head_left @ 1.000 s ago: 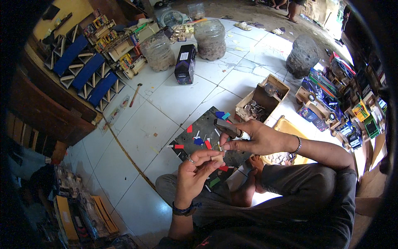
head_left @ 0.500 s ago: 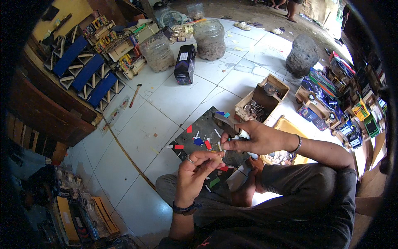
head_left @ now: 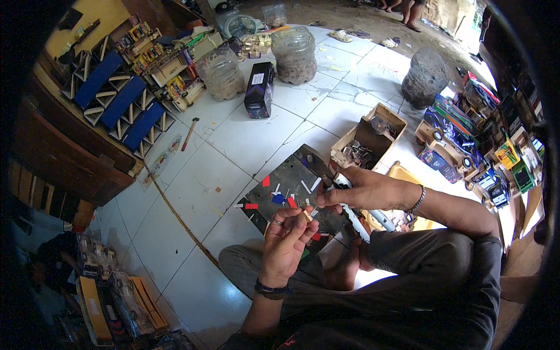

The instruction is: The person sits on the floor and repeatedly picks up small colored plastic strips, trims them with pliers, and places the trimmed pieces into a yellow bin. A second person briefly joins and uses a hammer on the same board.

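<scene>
The thumb and fingertips of the left hand [head_left: 287,242] are clamped on a small wooden piece [head_left: 307,216], just below and right of the frame's centre. It is pale tan, plain and blocky, tilted, with a lighter face turned upward; the fingers cover much of it, so its full outline cannot be told. Just beside it, the thumb and forefinger of the right hand [head_left: 373,189] come near each other; whether they pinch something thin is too small to tell. That hand's palm is over a hand tool [head_left: 354,223] with a dark metal head and white, dark-blotched handles slanting toward the lower right.

Beneath lies a dark board [head_left: 290,168] scattered with red scraps [head_left: 251,206], a blue scrap [head_left: 279,199] and thin white strips. Right of centre stands an open wooden box [head_left: 338,156] holding small dark bits; below it, a yellow tray [head_left: 402,172].
</scene>
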Tool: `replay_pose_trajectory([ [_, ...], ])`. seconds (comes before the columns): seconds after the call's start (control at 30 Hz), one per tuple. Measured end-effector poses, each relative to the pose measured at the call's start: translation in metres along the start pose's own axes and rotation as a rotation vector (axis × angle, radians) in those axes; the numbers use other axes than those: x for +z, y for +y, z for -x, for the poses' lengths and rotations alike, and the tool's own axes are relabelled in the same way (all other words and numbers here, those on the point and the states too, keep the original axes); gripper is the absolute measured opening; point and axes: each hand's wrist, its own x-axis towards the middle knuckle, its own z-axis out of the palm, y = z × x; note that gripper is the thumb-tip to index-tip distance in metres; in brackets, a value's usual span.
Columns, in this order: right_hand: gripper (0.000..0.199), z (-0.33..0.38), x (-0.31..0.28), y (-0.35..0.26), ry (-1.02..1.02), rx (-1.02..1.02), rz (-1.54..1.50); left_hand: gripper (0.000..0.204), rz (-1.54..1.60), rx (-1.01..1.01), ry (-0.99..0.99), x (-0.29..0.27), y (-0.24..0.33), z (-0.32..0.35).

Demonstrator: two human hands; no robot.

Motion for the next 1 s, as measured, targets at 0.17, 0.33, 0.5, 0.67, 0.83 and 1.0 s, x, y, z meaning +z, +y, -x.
replay_pose_trajectory([
  [0.17, 0.041, 0.000, -0.001, 0.002, -0.022, 0.017, -0.036, 0.026, 0.055, 0.012, -0.017, 0.000, -0.002, 0.000],
  [0.33, 0.036, 0.001, 0.000, -0.004, -0.039, 0.010, -0.094, 0.028, 0.061, 0.005, 0.003, -0.002, -0.005, 0.000],
  [0.5, 0.035, 0.004, 0.001, -0.008, -0.030, 0.036, -0.133, 0.028, 0.098, 0.001, 0.014, -0.003, -0.010, 0.000],
  [0.67, 0.035, 0.004, 0.001, -0.007, -0.037, 0.037, -0.147, 0.029, 0.129, -0.011, 0.032, -0.005, -0.010, 0.000],
  [0.83, 0.036, 0.001, 0.001, -0.004, -0.056, 0.047, -0.155, 0.028, 0.139, -0.031, 0.046, -0.005, -0.011, -0.001],
  [1.0, 0.035, 0.002, 0.003, -0.003, -0.029, 0.038, -0.200, 0.026, 0.157, -0.062, 0.066, -0.005, -0.010, -0.002],
])
